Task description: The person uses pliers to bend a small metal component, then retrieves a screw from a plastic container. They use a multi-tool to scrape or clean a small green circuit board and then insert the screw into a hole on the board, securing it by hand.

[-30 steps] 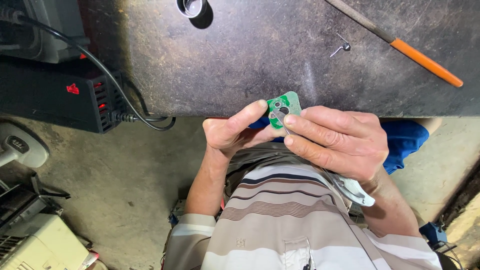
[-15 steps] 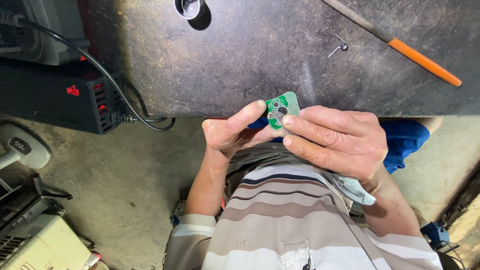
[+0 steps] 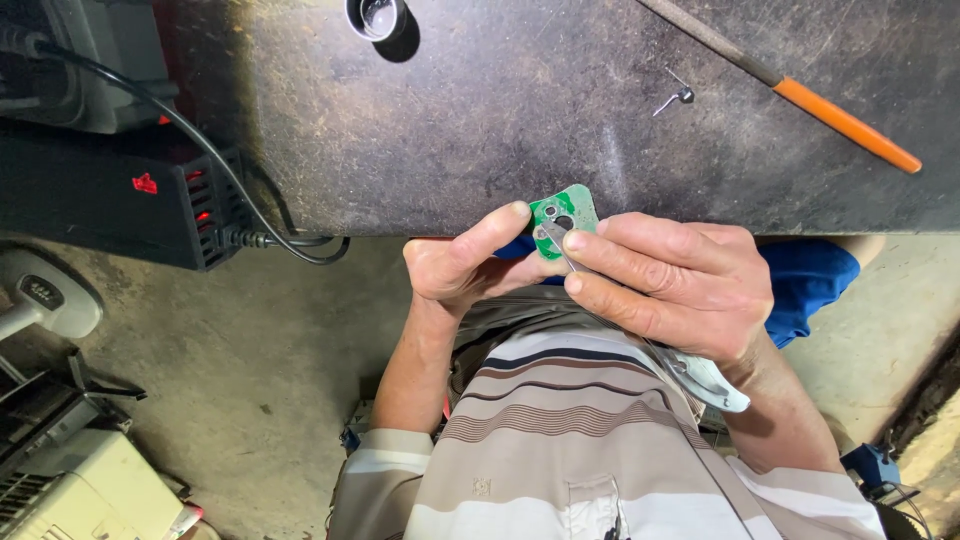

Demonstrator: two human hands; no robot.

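Note:
A small green circuit board (image 3: 570,210) is pinched by my left hand (image 3: 462,268) at the near edge of the dark workbench (image 3: 520,110). My right hand (image 3: 672,285) grips metal tweezers (image 3: 690,375); their tips rest on the board's face and their pale rear end sticks out below my wrist. Both hands hover over my lap, above my striped shirt.
An orange-handled file (image 3: 800,100) and a small screw (image 3: 682,97) lie on the bench at the far right. A round metal cap (image 3: 376,16) sits at the top. A black power unit (image 3: 120,205) with a cable (image 3: 250,215) stands left. Grey devices lie on the concrete floor.

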